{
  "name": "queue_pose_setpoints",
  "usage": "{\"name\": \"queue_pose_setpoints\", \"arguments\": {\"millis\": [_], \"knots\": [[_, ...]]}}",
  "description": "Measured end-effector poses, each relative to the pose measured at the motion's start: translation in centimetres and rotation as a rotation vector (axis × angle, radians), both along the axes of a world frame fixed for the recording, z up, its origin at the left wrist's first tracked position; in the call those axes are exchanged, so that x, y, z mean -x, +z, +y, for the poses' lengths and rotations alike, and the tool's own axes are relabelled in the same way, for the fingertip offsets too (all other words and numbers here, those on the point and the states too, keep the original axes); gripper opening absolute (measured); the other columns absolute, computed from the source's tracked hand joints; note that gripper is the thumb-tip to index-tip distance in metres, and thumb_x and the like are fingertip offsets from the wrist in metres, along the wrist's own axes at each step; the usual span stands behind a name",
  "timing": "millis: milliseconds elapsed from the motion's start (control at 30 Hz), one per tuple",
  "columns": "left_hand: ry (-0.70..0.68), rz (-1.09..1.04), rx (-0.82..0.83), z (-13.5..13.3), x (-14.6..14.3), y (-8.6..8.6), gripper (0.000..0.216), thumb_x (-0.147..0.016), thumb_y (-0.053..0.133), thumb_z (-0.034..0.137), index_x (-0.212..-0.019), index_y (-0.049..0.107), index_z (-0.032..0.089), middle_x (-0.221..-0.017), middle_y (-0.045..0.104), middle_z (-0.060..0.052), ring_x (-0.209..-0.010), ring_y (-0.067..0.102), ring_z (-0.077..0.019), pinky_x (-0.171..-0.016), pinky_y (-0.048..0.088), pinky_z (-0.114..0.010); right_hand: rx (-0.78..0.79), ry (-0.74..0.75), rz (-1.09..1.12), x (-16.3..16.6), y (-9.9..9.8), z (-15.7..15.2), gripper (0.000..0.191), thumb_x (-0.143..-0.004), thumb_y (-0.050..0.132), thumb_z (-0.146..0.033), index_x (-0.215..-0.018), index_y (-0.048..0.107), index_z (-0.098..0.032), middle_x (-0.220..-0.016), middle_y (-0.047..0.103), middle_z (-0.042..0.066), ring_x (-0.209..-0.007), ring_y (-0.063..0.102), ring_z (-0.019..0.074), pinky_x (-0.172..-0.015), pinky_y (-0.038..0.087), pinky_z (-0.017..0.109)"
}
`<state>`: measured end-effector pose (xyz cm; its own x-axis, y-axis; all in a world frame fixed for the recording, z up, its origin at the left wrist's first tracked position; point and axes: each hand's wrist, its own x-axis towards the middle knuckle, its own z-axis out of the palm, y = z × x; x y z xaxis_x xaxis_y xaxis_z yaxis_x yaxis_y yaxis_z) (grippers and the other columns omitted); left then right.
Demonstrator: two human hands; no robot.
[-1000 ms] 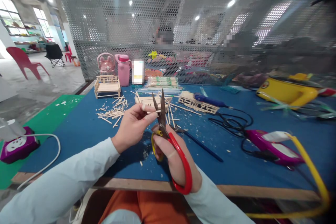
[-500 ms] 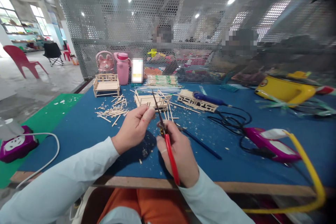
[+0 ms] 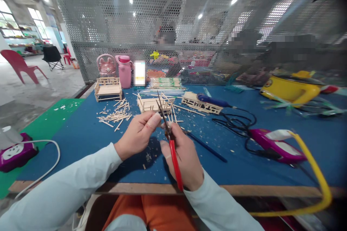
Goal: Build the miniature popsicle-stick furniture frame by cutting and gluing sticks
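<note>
My right hand (image 3: 185, 157) is closed around a pair of red-handled scissors (image 3: 176, 164), whose dark narrow blades point up and away from me. Just left of the blades, my left hand (image 3: 138, 133) is closed in a pinch; whatever its fingertips hold is too small to make out. Beyond both hands sits a small frame of wooden sticks (image 3: 149, 104), partly hidden by the blades. Left of it lies a loose pile of short wooden sticks (image 3: 118, 115). A finished-looking miniature wooden bench (image 3: 108, 90) stands farther back.
On the blue tabletop (image 3: 211, 169), a blue-handled corded tool (image 3: 213, 100) rests on a wooden piece (image 3: 189, 99). A dark blue rod (image 3: 207, 147) lies right of my hands. Purple power strips (image 3: 279, 148) with cables, a yellow pot (image 3: 290, 90) and a pink bottle (image 3: 124, 72) stand around. Behind is a perforated metal screen (image 3: 108, 14).
My two hands have come slightly closer together, with the scissors near the left fingertips. The whole view has shifted a little; the table items stay in place.
</note>
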<state>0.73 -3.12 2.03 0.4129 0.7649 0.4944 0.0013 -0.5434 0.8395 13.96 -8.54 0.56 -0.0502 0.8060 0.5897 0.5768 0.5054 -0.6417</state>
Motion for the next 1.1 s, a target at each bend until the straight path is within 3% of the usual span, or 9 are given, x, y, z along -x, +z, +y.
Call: {"name": "queue_pose_setpoints", "arguments": {"millis": [233, 433, 633, 867, 1100], "knots": [[0.012, 0.004, 0.007, 0.3, -0.1, -0.4, 0.045, -0.089, 0.037, 0.054, -0.064, 0.044, 0.018, -0.063, 0.040, 0.002, -0.060, 0.037, -0.0111, -0.059, 0.032, -0.025, -0.050, -0.032, -0.117, -0.9, 0.0, 0.4, 0.024, -0.065, 0.043, -0.006, -0.082, 0.048, -0.022, -0.069, 0.050, -0.001, -0.061, 0.046, 0.0140, -0.059, 0.039, 0.026], [-0.010, -0.019, 0.106, 0.1, -0.5, -0.6, 0.046, -0.087, 0.038, 0.057, -0.062, 0.040, 0.019, -0.060, 0.039, 0.003, -0.058, 0.037, -0.0106, -0.058, 0.032, -0.025, 0.015, 0.033, -0.143, -1.7, 0.3, 0.4, 0.021, -0.066, 0.043, -0.006, -0.080, 0.047, -0.021, -0.062, 0.043, -0.005, -0.053, 0.040, 0.0116, -0.054, 0.037, 0.023], [0.025, -0.111, 0.174, 0.2, -0.9, -1.0, 0.048, -0.081, 0.046, 0.063, -0.064, 0.048, 0.018, -0.058, 0.040, 0.003, -0.057, 0.035, -0.0104, -0.055, 0.030, -0.025, -0.061, -0.102, -0.184, -1.6, -0.4, 0.7, 0.035, -0.067, 0.045, -0.007, -0.099, 0.049, -0.019, -0.090, 0.056, 0.006, -0.083, 0.053, 0.0203, -0.077, 0.044, 0.033], [-0.186, -0.270, 0.403, 0.2, -1.4, -2.2, 0.045, -0.080, 0.053, 0.058, -0.062, 0.046, 0.017, -0.059, 0.042, 0.003, -0.057, 0.037, -0.0093, -0.056, 0.033, -0.023, -0.137, -0.104, -0.251, -1.3, -1.0, 0.9, 0.046, -0.066, 0.045, -0.006, -0.112, 0.046, -0.016, -0.096, 0.052, 0.010, -0.091, 0.049, 0.0245, -0.083, 0.044, 0.040], [-0.361, -0.408, 0.589, -0.4, -1.6, -1.4, 0.043, -0.073, 0.065, 0.052, -0.060, 0.046, 0.016, -0.057, 0.040, 0.004, -0.056, 0.035, -0.0083, -0.055, 0.032, -0.022, -0.124, -0.066, -0.186, -1.0, -0.8, 0.7, 0.047, -0.064, 0.045, -0.004, -0.109, 0.047, -0.017, -0.095, 0.051, 0.008, -0.090, 0.048, 0.0226, -0.082, 0.043, 0.038]]}}
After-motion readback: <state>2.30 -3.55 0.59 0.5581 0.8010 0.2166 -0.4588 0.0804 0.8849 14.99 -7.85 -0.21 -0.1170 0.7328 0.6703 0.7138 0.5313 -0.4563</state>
